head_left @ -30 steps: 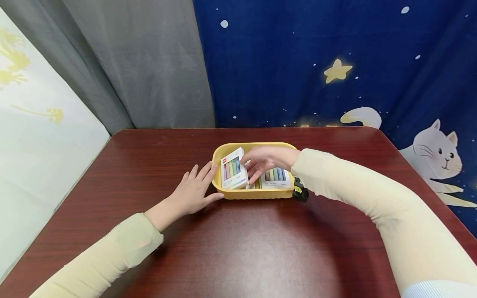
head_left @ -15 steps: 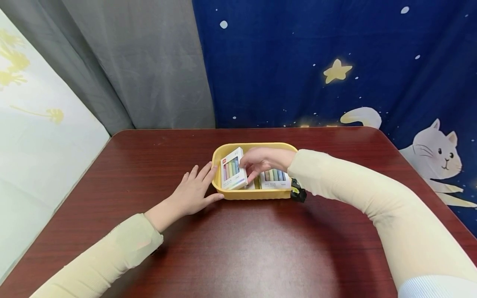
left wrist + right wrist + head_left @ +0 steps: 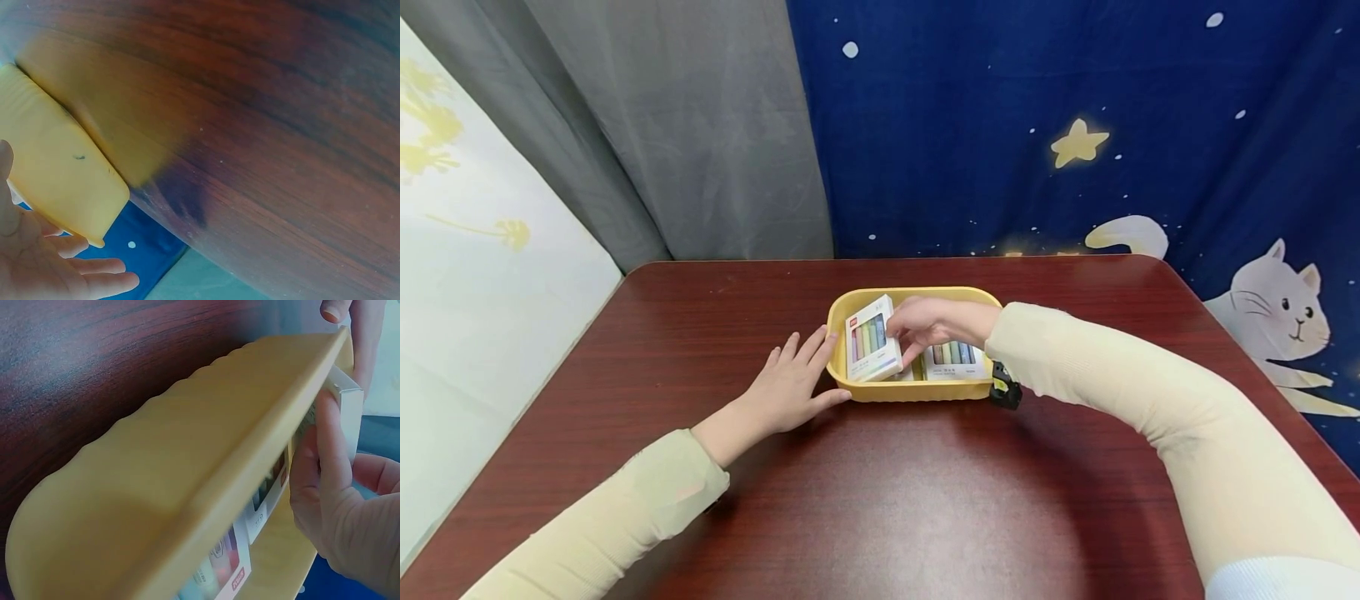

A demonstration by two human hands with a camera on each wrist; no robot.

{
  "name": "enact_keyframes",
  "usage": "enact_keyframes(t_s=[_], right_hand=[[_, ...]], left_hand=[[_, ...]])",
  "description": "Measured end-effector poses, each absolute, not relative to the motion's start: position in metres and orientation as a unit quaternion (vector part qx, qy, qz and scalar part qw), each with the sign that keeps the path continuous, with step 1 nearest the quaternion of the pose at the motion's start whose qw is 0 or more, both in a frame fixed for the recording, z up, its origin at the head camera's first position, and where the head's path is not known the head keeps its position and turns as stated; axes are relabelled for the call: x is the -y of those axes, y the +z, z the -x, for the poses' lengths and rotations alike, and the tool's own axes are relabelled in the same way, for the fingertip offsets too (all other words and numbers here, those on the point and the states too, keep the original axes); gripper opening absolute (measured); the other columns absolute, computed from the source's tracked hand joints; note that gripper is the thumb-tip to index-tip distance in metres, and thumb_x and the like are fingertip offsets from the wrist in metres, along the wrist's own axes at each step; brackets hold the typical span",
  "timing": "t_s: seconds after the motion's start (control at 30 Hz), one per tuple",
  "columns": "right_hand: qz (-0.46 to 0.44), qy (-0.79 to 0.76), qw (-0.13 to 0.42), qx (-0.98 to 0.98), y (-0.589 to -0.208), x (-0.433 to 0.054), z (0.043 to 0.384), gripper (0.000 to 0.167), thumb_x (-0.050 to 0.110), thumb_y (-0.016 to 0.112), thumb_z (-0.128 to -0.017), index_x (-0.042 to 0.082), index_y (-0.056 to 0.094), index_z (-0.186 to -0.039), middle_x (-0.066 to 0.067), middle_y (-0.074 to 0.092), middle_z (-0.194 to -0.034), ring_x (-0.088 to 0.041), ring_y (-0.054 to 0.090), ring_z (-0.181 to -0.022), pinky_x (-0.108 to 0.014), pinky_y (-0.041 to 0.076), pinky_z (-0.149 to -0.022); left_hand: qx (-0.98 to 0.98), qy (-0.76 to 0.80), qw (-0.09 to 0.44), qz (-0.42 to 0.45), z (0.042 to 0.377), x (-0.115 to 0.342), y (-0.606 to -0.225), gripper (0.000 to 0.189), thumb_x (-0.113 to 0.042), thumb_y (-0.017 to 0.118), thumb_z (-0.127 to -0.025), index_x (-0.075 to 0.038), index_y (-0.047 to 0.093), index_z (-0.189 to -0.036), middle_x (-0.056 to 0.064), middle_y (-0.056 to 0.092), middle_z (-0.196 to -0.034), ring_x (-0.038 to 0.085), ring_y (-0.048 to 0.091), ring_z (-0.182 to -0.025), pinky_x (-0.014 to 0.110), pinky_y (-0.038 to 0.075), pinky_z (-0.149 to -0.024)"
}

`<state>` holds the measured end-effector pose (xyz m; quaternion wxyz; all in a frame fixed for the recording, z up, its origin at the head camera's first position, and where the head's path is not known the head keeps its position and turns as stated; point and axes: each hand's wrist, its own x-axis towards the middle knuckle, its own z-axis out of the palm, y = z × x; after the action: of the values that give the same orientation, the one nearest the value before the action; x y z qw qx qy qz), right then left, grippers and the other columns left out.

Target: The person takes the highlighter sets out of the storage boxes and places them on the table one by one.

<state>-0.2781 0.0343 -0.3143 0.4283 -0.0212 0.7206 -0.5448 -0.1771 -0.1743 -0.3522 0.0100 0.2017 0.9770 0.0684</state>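
Observation:
A yellow plastic basket (image 3: 917,391) stands on the table, holding white boxes with windows that show rows of pastel-coloured sticks. My right hand (image 3: 921,323) reaches inside and grips one white windowed box (image 3: 868,346) by its right edge. That box leans tilted at the basket's left end; in the right wrist view its white side (image 3: 351,415) shows between thumb and fingers. Another windowed box (image 3: 955,362) lies under the right wrist, partly covered. My left hand (image 3: 786,383), fingers spread and straight, rests against the basket's left end.
The dark red-brown table (image 3: 880,500) ends at a back edge against a grey curtain (image 3: 722,142) and a blue star-patterned curtain (image 3: 970,125). A white panel (image 3: 482,275) stands along the left. A black wrist device (image 3: 1004,386) hangs beside the basket's right end.
The right hand's fingers have closed from a loose spread onto the leaning box's right edge. The box has shifted very slightly up and right. Left hand and basket stay in place.

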Motion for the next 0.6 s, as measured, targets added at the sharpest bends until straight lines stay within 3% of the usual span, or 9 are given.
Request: enact_keyframes(t_s=[0.3,0.6], right_hand=[[0.038,-0.576,0.418,-0.701,-0.304,-0.049,0.275,0.033,-0.006,0.038,-0.087,-0.01,0.04,-0.12,-0.022,0.05,-0.107,-0.029,0.054,-0.096,-0.043,0.052,-0.073],[0.059,-0.613,0.4,-0.679,-0.291,-0.064,0.26,0.035,-0.006,0.038,-0.087,-0.007,0.037,-0.122,-0.019,0.053,-0.1,-0.023,0.058,-0.083,-0.034,0.055,-0.06]], left_hand=[[-0.977,0.068,0.009,-0.204,0.177,0.174,-0.351,0.084,-0.057,0.051,-0.086,-0.009,0.019,-0.147,0.014,0.018,-0.151,0.049,0.022,-0.131,0.062,0.024,-0.1],[-0.977,0.059,0.006,-0.205,0.177,0.174,-0.35,0.084,-0.057,0.05,-0.086,-0.007,0.019,-0.147,0.014,0.018,-0.151,0.049,0.023,-0.131,0.062,0.024,-0.1]])
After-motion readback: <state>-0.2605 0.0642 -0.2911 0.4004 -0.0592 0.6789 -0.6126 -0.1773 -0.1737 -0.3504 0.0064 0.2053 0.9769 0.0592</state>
